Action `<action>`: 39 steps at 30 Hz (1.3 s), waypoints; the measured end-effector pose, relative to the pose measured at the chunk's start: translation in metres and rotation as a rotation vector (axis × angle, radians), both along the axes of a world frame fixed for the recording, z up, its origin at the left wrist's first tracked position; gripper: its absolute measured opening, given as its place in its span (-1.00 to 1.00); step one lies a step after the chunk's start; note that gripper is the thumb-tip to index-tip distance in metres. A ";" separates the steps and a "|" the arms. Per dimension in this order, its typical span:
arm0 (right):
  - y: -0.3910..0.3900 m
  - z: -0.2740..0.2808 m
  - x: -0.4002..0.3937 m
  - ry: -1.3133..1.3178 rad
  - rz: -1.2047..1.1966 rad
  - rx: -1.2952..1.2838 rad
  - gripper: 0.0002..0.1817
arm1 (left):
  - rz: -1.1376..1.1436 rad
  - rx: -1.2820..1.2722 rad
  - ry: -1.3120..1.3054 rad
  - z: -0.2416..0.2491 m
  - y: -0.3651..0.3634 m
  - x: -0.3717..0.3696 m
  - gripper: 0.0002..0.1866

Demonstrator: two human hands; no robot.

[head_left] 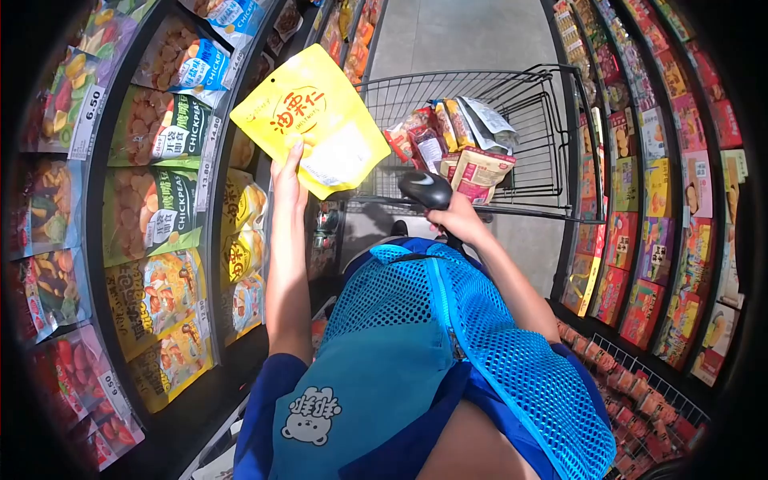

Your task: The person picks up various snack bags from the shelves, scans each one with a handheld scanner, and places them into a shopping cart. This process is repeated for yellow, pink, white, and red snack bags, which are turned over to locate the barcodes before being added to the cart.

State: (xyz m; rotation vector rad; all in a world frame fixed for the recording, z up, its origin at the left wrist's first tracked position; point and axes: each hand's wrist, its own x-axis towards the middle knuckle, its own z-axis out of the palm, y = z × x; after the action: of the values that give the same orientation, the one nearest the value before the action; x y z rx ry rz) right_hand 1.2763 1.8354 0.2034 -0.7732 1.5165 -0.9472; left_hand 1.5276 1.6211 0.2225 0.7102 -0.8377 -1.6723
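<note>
2 hands in view: left hand [288,178] pinches a yellow snack pouch [312,120], raised beside the chickpea bags [156,172] on the left shelf. Right hand [456,218] is closed around a black scanner [426,190], just before the shopping cart [544,128] holding 1 pile of packets [452,144].

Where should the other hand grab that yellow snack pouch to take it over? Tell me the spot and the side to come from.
Grip the yellow pouch at its top right edge, coming from the right, the shopping cart side. The left hand already pinches the lower left edge, and the pouch is flat and held up tilted, so the opposite edge looks free for a thumb-and-fingers pinch.
</note>
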 end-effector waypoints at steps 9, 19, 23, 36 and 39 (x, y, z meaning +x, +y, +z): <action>-0.011 0.090 0.015 -0.158 0.033 -0.195 -0.75 | -0.034 -0.038 -0.038 -0.005 -0.004 0.005 -0.70; 0.027 0.037 -0.010 0.015 -0.151 -0.144 -0.73 | 0.126 -0.130 -0.472 -0.036 -0.023 -0.016 -0.71; 0.057 0.023 -0.017 0.035 -0.295 -0.084 -0.71 | 0.244 -0.415 -0.923 -0.086 -0.044 -0.037 -0.79; 0.139 0.014 -0.006 0.152 -0.565 0.195 -0.87 | 0.027 -0.168 -1.405 -0.272 -0.056 -0.088 -0.64; 0.143 0.009 -0.005 0.165 -0.560 0.273 -0.86 | 0.035 -0.219 -1.324 -0.299 -0.041 -0.076 -0.75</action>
State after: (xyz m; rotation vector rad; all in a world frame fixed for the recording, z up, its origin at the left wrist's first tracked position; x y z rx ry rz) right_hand 1.2714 1.9781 0.2121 -0.2300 2.0116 -1.0638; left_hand 1.4518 1.5802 -0.0763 1.6798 -1.8359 -0.8806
